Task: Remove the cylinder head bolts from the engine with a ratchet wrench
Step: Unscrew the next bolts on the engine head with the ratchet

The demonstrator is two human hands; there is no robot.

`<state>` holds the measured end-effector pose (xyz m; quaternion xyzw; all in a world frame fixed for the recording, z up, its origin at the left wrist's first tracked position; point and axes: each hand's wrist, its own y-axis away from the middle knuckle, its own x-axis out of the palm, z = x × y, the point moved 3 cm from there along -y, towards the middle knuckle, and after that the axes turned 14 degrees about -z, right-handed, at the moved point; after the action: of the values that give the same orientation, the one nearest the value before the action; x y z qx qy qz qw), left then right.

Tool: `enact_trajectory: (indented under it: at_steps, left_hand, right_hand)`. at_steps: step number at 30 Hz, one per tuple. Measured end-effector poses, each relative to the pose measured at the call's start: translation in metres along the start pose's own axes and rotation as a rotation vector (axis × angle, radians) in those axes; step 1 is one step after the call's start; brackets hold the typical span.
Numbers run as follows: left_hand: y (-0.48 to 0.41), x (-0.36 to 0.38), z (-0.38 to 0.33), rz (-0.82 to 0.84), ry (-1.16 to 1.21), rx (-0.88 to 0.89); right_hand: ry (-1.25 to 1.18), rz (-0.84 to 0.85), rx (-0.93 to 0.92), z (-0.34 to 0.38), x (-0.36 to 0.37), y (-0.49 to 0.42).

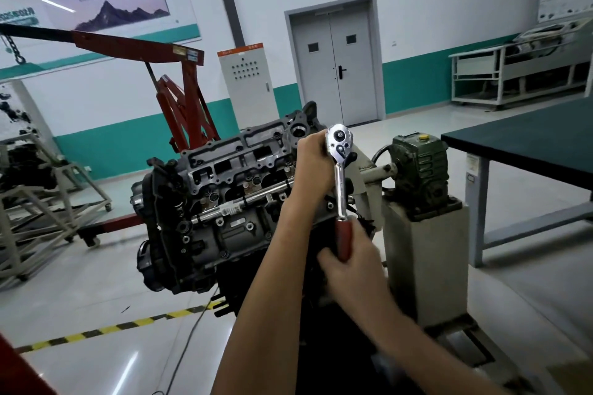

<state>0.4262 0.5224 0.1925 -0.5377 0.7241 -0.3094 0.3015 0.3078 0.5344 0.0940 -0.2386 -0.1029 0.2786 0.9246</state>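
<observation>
A grey engine [224, 189] hangs tilted on a stand, its cylinder head [237, 154] facing me. A chrome ratchet wrench [339, 170] with a red handle stands over the head's right end. My left hand [313, 157] wraps around the wrench just below its round head. My right hand [349, 260] grips the red handle at the bottom. The socket and the bolt under the wrench are hidden behind my left hand.
The engine stand's green gearbox [420, 167] sits on a grey pedestal [426, 260] to the right. A dark-topped workbench [529, 138] stands at far right. A red engine crane [179, 93] is behind the engine. Yellow-black floor tape [122, 327] and a cable cross the floor.
</observation>
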Motion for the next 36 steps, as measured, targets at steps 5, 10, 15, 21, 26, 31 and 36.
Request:
enact_trajectory:
  at_steps: [5, 10, 15, 21, 26, 31, 36]
  left_hand:
    - [-0.001, 0.000, -0.007, 0.068, -0.062, 0.011]
    - [0.003, 0.002, -0.009, -0.001, -0.055, 0.015]
    - [0.005, 0.004, -0.003, -0.075, -0.026, 0.042]
    - [0.001, 0.004, -0.001, 0.003, -0.052, 0.038]
    - [-0.001, 0.008, -0.010, 0.088, -0.061, 0.019]
    - [0.004, 0.009, -0.007, 0.044, -0.024, 0.006]
    - [0.003, 0.011, -0.001, -0.012, -0.010, 0.023]
  right_hand:
    - [0.508, 0.337, -0.359, 0.006, -0.092, -0.074]
    - [0.603, 0.269, -0.439, 0.013, -0.102, -0.095]
    - [0.161, -0.041, -0.069, -0.009, -0.029, -0.007]
    - [0.127, 0.050, -0.040, -0.006, -0.023, -0.012]
    - [0.541, 0.334, -0.332, 0.006, -0.101, -0.081]
    - [0.482, 0.142, -0.247, -0.007, -0.090, -0.065]
    - [-0.064, -0.109, 0.084, -0.007, -0.005, 0.004]
